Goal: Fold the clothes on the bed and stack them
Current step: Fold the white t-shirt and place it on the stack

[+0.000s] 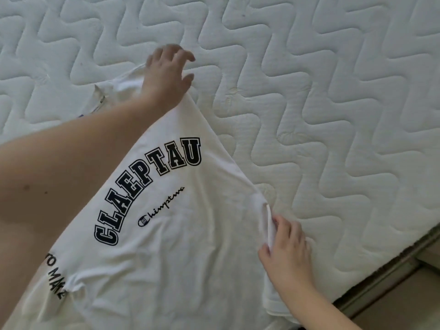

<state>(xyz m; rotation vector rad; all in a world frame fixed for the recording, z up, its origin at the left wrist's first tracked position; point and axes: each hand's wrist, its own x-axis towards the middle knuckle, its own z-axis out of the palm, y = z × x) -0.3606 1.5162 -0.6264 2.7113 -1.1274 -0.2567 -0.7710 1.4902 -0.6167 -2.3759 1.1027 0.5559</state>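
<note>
The quilted mattress point(309, 91) lay under everything. On it a white T-shirt point(178, 246) was spread print-up; it looked light, limp and prone to creasing, so best held at seams or hems. The left hand point(166, 75) rested at its collar end, fingers loosely spread, holding nothing. The right hand point(285, 248) pinched the sleeve edge just beyond its fingertips.

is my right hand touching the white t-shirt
Touching. The head view shows the right hand pinching the folded edge of the white t-shirt.
</note>
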